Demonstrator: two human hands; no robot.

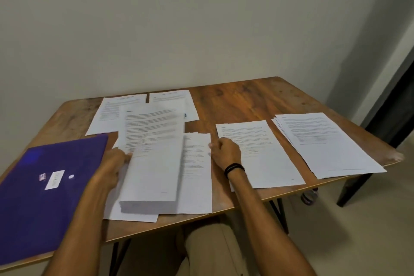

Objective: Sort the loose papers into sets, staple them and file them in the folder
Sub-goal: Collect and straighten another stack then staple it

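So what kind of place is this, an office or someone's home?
Probably a plain room in a home or small office; I cannot tell which. A bare wall stands behind a wooden table spread with printed papers, with a purple folder on its left side.

Just right of the flat purple folder point(33, 208) our left hand point(114, 161) grips a raised sheaf of white printed papers point(154, 163); farther right, our right hand point(226, 151) rests curled.
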